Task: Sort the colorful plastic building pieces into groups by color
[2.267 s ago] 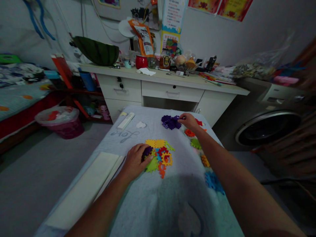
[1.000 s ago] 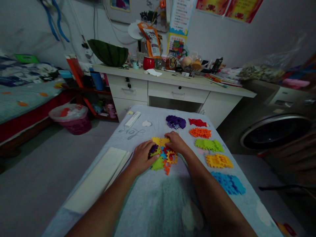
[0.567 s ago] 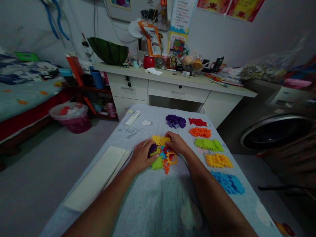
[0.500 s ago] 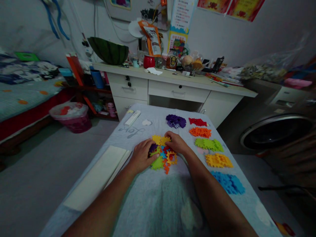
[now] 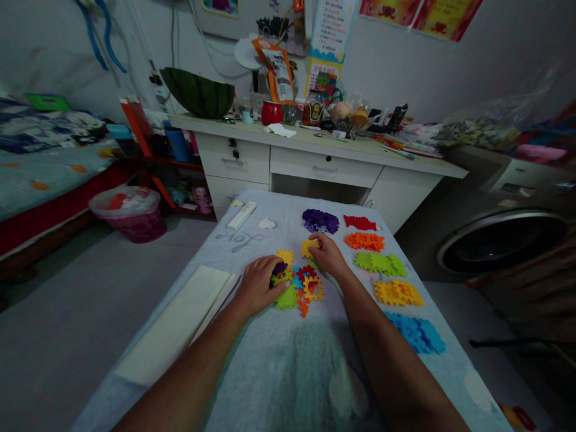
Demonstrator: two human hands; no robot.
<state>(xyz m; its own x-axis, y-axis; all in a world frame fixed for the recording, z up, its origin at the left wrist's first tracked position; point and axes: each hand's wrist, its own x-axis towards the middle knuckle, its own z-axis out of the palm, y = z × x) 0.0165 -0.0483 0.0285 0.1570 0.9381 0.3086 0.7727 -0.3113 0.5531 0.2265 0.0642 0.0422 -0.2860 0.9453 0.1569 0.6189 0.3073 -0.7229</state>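
A cluster of joined foam puzzle pieces (image 5: 300, 287) in mixed colours lies in the middle of the grey-blue cloth (image 5: 288, 372). My left hand (image 5: 260, 289) rests on the cluster's left side, fingers curled over a purple and green piece. My right hand (image 5: 329, 254) pinches a yellow piece (image 5: 309, 247), lifted just above and behind the cluster. Sorted piles lie to the right: purple (image 5: 320, 221), red (image 5: 360, 223), orange (image 5: 365, 242), green (image 5: 380, 263), yellow (image 5: 398, 293) and blue (image 5: 416, 333).
A folded white sheet (image 5: 175, 324) lies at the cloth's left edge, a white remote (image 5: 242, 216) at the far left corner. Behind stands a cluttered white desk (image 5: 315, 157). A washing machine (image 5: 504, 240) is to the right, a pink bin (image 5: 129, 213) on the floor to the left.
My right hand came back from the purple pile to the cluster, then pulled a yellow piece off it and lifted it away. My left hand stayed on the cluster.
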